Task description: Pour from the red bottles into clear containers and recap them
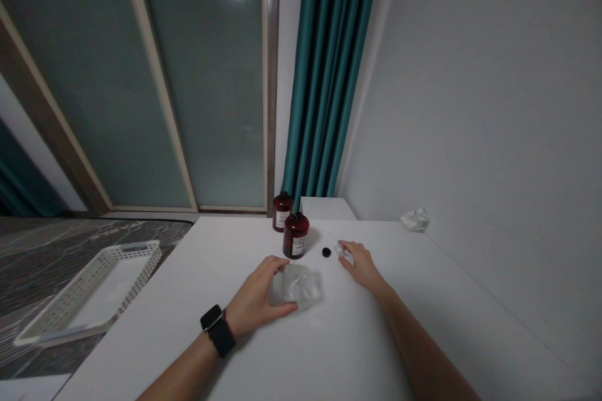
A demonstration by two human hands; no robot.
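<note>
My left hand (258,296), with a black watch on its wrist, is closed around the side of a clear plastic box (297,284) on the white table. My right hand (361,264) pinches a small, crumpled-looking clear piece (342,249) at the table's far side; its exact kind is too small to tell. Just left of that piece lies a round black cap (326,252). Two dark red-brown bottles with white labels stand behind the box: the nearer bottle (296,237) and the farther bottle (282,212).
Crumpled clear plastic (416,220) lies by the wall at the back right. A white block (328,207) stands at the table's far edge before a teal curtain (332,75). To the left, below table height, is a white perforated basket (96,291).
</note>
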